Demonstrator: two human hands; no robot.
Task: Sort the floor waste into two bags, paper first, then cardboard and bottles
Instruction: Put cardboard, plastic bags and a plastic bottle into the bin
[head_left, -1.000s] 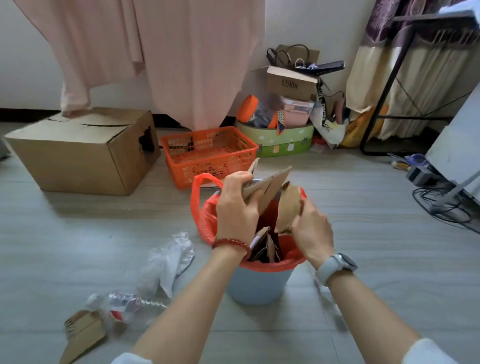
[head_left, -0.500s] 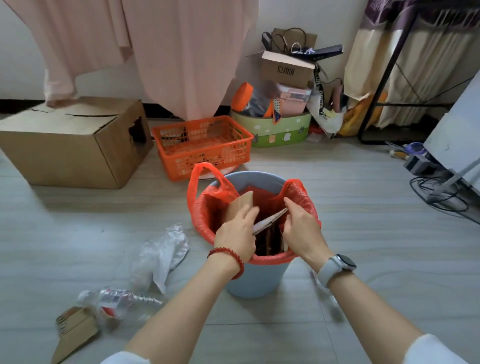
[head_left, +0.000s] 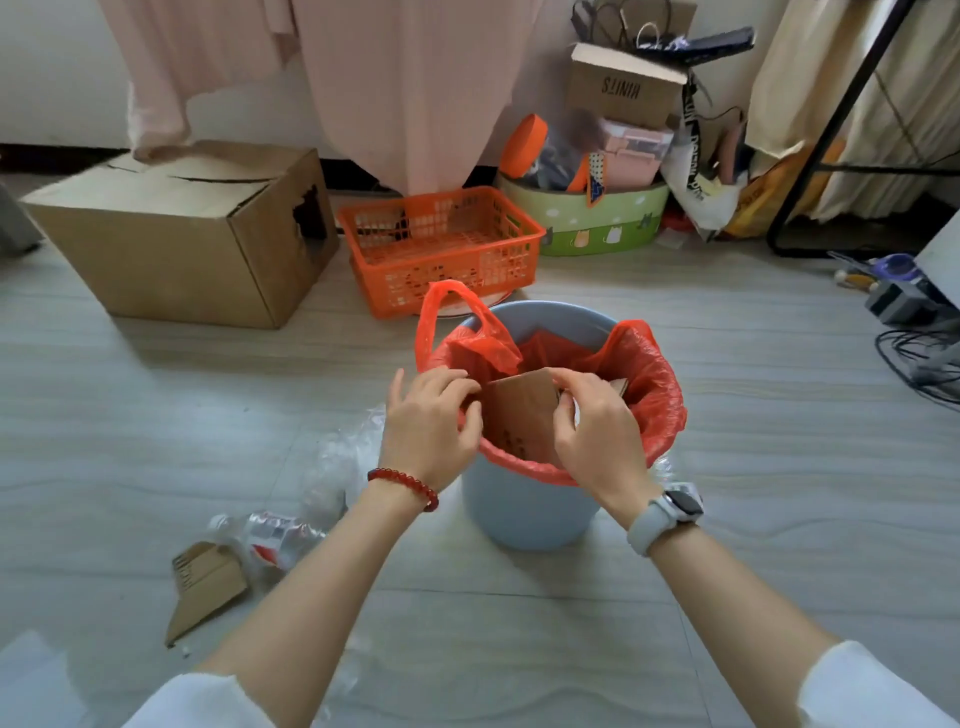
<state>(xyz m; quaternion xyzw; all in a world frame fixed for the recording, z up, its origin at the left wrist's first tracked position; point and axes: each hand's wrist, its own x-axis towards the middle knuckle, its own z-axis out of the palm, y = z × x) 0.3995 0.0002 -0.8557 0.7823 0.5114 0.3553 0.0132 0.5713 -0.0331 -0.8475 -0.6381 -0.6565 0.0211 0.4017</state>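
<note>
A pale blue bin (head_left: 524, 512) lined with a red plastic bag (head_left: 652, 395) stands on the floor in front of me. A flat piece of brown cardboard (head_left: 519, 415) stands upright inside the bag at its near rim. My left hand (head_left: 428, 423) pinches its left edge and my right hand (head_left: 592, 434) pinches its upper right corner. On the floor to the left lie a crushed clear plastic bottle (head_left: 275, 535), a torn cardboard piece (head_left: 202, 587) and a crumpled clear plastic bag (head_left: 343, 462).
A large cardboard box (head_left: 182, 234) sits at the back left, an orange basket (head_left: 441, 244) behind the bin. Boxes and a green tub (head_left: 602, 228) crowd the back wall. A black rack (head_left: 841, 135) and cables (head_left: 919, 353) are at the right.
My hands pushed the cardboard pieces down into the red bag. Both hands now hold one flat piece at the bag's near rim. The view has tilted down.
</note>
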